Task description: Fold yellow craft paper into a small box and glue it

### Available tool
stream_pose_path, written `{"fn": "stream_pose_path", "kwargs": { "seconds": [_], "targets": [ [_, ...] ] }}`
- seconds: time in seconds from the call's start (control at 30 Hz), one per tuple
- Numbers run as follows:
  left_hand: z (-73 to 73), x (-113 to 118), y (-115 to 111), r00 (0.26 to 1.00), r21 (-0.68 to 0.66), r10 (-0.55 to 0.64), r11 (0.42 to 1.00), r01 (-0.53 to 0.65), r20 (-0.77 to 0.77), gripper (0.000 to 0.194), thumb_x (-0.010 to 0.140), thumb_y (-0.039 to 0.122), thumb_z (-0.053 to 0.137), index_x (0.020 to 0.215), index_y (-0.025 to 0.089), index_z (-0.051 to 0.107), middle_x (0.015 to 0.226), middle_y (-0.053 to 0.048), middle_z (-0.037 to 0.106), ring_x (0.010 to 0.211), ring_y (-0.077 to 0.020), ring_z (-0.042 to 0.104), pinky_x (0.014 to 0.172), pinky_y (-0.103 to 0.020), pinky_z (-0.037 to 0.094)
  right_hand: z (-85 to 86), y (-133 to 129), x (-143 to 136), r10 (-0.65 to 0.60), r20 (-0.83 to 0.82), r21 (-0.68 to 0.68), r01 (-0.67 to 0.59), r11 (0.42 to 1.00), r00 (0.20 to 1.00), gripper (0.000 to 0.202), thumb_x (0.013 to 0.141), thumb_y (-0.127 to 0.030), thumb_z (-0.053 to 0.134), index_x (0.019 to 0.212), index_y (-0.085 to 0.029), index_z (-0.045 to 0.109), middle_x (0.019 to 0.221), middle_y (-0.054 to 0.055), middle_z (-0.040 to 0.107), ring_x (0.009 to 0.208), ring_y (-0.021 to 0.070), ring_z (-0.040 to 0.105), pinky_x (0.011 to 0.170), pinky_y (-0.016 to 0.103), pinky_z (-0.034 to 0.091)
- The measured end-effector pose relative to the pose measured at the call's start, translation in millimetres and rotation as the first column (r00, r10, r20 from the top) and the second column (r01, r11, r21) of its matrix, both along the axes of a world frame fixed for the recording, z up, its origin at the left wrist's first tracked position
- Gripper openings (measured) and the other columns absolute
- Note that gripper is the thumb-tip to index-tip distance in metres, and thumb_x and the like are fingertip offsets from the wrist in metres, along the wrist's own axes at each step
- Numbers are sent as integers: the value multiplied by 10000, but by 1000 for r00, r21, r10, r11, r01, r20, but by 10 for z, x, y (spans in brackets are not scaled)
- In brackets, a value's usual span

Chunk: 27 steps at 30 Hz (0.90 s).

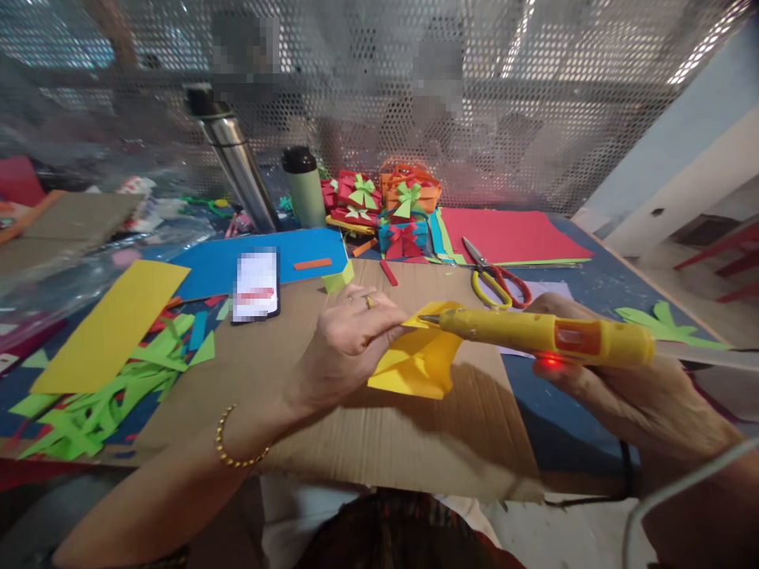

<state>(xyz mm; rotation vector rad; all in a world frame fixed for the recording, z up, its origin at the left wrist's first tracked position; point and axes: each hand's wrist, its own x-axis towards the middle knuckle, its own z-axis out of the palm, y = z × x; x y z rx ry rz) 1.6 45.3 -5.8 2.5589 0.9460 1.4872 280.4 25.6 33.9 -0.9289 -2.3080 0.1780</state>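
Note:
Between thumb and fingers, my left hand pinches the edge of a folded yellow paper piece, held above the cardboard sheet. My right hand is wrapped round a yellow hot glue gun with a red light glowing near my thumb. The metal nozzle points left and lies at the paper's upper edge, close to my left fingertips. Whether glue is coming out cannot be made out. A glue stick sticks out of the gun's back end.
Scissors lie behind the glue gun, near red sheets. Small paper bags with bows stand at the back beside a green bottle and a steel flask. To the left are a phone, yellow card and green strips.

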Motion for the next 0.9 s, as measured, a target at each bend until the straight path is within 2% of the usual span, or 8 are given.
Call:
{"fn": "stream_pose_path", "kwargs": {
  "seconds": [0.2,0.33,0.47,0.7,0.9],
  "targets": [
    [-4,2,6,1000,8,-16,1000,16,6,102,976,174,653,887,170,703,790,-5,729,739,-136,635,759,-308,459,21,-8,6,-43,16,-96,44,994,999,369,1025,-578,431,843,-267,510,742,6,534,613,169,545,612,330,521],
    [-4,1,4,1000,5,-11,1000,11,9,94,969,161,659,885,170,702,787,-3,726,743,-137,636,764,-310,464,17,-12,2,-26,18,-43,27,999,999,314,1037,-528,445,866,-268,486,724,-14,501,618,161,538,631,319,521],
    [21,9,-16,1000,-29,-3,1000,3,8,97,974,186,658,893,180,712,796,-11,734,764,-147,644,759,-314,474,5,-6,-5,2,12,-27,-2,1000,1000,245,1031,-469,486,885,-273,504,746,-11,516,597,152,528,568,297,494],
    [1,8,-12,1000,-30,6,1000,-5,16,102,978,191,652,902,193,720,800,-7,740,767,-147,645,772,-322,483,37,-5,-16,-14,0,-29,14,999,1000,304,1035,-520,449,861,-272,478,712,-17,498,573,156,524,560,310,495],
    [-16,3,10,999,-18,-10,1000,10,34,100,970,186,665,885,194,718,793,3,744,722,-135,639,774,-326,477,36,-6,-11,-40,-37,-91,36,995,999,330,1004,-535,512,809,-271,473,700,-10,496,560,156,495,531,313,459]
  ]
}}
